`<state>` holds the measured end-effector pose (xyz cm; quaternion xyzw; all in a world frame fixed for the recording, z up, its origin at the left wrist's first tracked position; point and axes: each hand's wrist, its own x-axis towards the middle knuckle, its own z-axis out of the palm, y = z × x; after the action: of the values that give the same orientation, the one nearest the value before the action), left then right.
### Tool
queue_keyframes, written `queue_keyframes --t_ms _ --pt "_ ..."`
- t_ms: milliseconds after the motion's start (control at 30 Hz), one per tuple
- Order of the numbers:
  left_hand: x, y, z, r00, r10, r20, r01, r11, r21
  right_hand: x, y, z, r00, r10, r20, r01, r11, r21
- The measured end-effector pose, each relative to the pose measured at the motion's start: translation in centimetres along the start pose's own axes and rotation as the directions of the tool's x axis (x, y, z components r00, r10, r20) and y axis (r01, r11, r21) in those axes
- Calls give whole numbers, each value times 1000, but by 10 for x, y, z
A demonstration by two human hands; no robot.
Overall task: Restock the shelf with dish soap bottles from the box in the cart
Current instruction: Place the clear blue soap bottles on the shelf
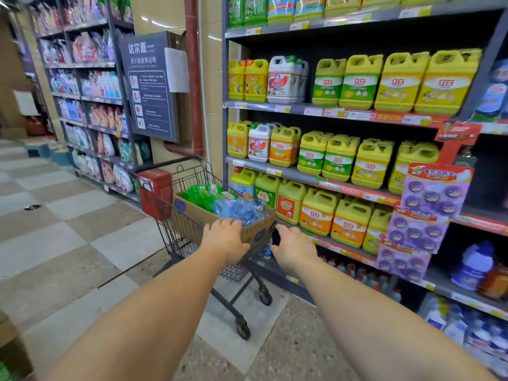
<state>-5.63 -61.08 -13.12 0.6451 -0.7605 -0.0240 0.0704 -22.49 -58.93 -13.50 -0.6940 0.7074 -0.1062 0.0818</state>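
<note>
Partly hidden box (220, 215) contents, blurred; left hand (226, 239), right hand (294, 247) fingers loosely spread.

The wire cart (189, 229) stands on the checkered floor (68, 229) just beside the shelf (302, 109); a cardboard box (203, 214) sits in its basket. Yellow dish soap jugs (398, 83) crowd the shelf tiers.

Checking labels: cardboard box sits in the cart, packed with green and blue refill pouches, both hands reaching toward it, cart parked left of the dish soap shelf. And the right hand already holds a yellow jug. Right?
One error: the right hand holds nothing; its fingers are spread, beside the box, as the head view shows. The rest stands: box in the cart, left hand on the box's near edge, shelf to the right.
</note>
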Motion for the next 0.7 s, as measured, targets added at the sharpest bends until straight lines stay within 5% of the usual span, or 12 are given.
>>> queue_keyframes --t_ms 267,700 --pt "142 8 23 997 -76 7 76 994 -77 163 40 5 995 -24 95 25 1000 -13" --pt "348 -79 96 974 -163 157 184 974 -131 378 42 72 985 -9 172 5 1000 24"
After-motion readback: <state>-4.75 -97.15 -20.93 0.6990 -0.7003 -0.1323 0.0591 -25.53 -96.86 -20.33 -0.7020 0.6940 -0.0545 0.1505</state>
